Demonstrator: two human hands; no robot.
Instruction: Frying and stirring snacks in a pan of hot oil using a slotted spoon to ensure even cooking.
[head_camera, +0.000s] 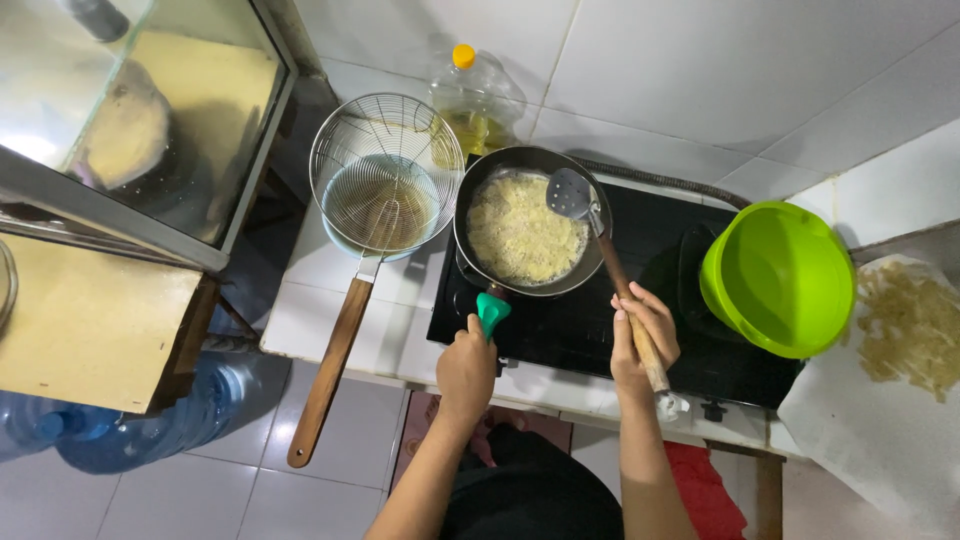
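Note:
A dark frying pan (466, 208) full of pale yellow frying pieces sits on a black stove (560, 330). My left hand (467, 368) is closed on the pan's teal handle (492, 311). My right hand (642, 335) grips the wooden handle of a slotted metal spatula (572, 194), whose blade rests over the pan's right rim.
A wire skimmer with a long wooden handle (385, 180) rests over a bowl left of the pan. An oil bottle (470, 98) stands behind. A green bowl (778, 278) sits on the stove's right side; pale cut pieces lie on white paper (905, 325). Water jugs (140, 425) are on the floor.

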